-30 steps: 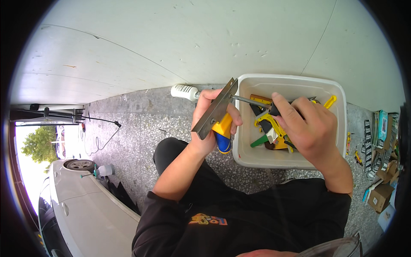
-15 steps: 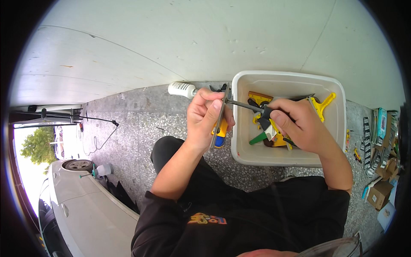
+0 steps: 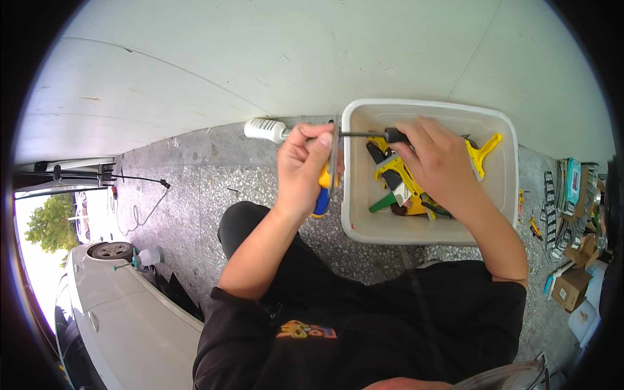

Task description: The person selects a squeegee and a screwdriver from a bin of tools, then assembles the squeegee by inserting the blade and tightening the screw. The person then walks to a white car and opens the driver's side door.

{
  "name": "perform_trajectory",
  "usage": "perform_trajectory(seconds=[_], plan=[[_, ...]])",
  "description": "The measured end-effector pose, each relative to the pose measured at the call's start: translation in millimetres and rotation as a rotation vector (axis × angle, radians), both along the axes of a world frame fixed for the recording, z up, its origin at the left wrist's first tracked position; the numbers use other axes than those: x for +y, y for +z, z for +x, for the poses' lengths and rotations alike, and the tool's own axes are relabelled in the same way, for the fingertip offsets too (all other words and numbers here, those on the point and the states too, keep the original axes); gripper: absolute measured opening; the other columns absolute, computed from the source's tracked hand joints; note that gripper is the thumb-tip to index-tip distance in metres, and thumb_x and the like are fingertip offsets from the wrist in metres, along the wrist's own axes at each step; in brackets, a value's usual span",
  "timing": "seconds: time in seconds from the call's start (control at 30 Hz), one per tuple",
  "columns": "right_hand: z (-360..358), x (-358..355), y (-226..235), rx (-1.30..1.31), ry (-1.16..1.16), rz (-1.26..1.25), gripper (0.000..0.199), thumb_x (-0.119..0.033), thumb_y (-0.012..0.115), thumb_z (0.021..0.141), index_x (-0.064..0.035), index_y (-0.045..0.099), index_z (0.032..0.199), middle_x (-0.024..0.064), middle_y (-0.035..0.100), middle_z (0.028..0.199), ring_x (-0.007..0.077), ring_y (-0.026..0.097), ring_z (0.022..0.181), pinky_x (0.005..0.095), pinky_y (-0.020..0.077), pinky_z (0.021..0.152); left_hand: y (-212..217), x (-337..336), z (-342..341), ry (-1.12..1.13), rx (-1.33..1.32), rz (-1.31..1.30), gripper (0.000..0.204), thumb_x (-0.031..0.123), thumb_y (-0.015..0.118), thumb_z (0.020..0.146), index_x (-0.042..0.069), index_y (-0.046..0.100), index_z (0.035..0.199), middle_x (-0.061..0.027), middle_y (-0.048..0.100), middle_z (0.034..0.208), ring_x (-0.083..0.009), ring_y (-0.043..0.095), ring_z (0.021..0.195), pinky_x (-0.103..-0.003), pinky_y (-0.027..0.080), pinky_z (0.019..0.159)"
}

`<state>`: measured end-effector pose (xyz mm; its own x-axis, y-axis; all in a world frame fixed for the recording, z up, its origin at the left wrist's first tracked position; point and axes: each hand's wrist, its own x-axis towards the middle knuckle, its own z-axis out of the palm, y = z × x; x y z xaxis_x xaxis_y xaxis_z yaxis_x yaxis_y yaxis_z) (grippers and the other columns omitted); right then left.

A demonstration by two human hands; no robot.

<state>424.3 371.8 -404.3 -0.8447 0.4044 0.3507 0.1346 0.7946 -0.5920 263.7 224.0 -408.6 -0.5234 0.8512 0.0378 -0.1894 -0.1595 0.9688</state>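
Note:
My left hand point(image 3: 302, 166) pinches a thin metal plate point(image 3: 334, 156), seen nearly edge-on, between thumb and fingers. A yellow-and-blue handle point(image 3: 320, 200) shows just below those fingers, beside the plate; how the two join is hidden. My right hand point(image 3: 442, 156) is closed round the black grip of a screwdriver point(image 3: 367, 134). Its shaft lies level and its tip meets the plate near my left fingertips. Beneath my right hand stands a whitish plastic bin point(image 3: 429, 104) holding several tools, among them a yellow-handled one point(image 3: 484, 156) and a green-handled one point(image 3: 382, 203).
A white bottle point(image 3: 263, 129) lies by the pale wall point(image 3: 273, 58). To the left are a light car point(image 3: 130, 312) and a spray bottle point(image 3: 149, 256). Cardboard boxes point(image 3: 572, 289) and packets point(image 3: 571, 185) lie at the right. The floor point(image 3: 195, 188) is speckled.
The screwdriver has swung from slanting to nearly level, and my right hand has risen, its back turned more upward. The plate now stands more upright. The whole view has shifted slightly.

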Motion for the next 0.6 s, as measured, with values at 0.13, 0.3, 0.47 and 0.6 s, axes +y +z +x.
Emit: perform_trajectory(seconds=[0.13, 0.3, 0.47, 0.6], plan=[[-8, -6, -19, -0.099, -0.086, -0.046, 0.027, -0.025, 0.07, 0.08, -0.0015, 0.057, 0.077, 0.0112, 0.055, 0.061, 0.0254, 0.055, 0.055, 0.0328, 0.0411, 0.051, -10, 3, -1, -0.036, 0.054, 0.013, 0.01, 0.009, 0.051, 0.095, 0.003, 0.055, 0.102, -0.0043, 0.061, 0.069, -0.0062, 0.053, 0.059, -0.02, 0.042, 0.053], [-4, -7, -35, -0.367, 0.133, -0.795, 0.04, -0.028, 0.071, 0.081, -0.0044, 0.05, 0.056, -0.0009, 0.045, 0.049, 0.0095, 0.043, 0.044, 0.0266, 0.0322, 0.042, -3, 1, -8, -0.227, 0.232, -0.038, 0.008, 0.003, 0.055, 0.092, -0.001, 0.058, 0.099, 0.0003, 0.063, 0.072, 0.0008, 0.051, 0.065, -0.016, 0.04, 0.059], [1, -6, -49, -0.665, 0.393, -1.226, 0.041, -0.041, 0.067, 0.081, -0.0061, 0.05, 0.068, -0.0024, 0.041, 0.054, 0.0076, 0.038, 0.044, 0.0255, 0.0289, 0.039, -9, -2, -21, -0.425, 0.235, -0.073, 0.008, 0.001, 0.055, 0.091, -0.001, 0.059, 0.098, 0.0011, 0.062, 0.071, 0.0014, 0.049, 0.065, -0.016, 0.04, 0.059], [-5, -2, -59, -0.595, 0.244, -1.113, 0.039, -0.043, 0.064, 0.084, -0.0053, 0.054, 0.08, -0.0025, 0.043, 0.058, 0.0087, 0.041, 0.048, 0.0259, 0.0331, 0.043, -16, 10, -28, -0.295, 0.292, -0.158, 0.013, 0.009, 0.054, 0.093, 0.0, 0.058, 0.102, -0.0021, 0.059, 0.07, -0.0047, 0.051, 0.059, -0.019, 0.041, 0.052]])
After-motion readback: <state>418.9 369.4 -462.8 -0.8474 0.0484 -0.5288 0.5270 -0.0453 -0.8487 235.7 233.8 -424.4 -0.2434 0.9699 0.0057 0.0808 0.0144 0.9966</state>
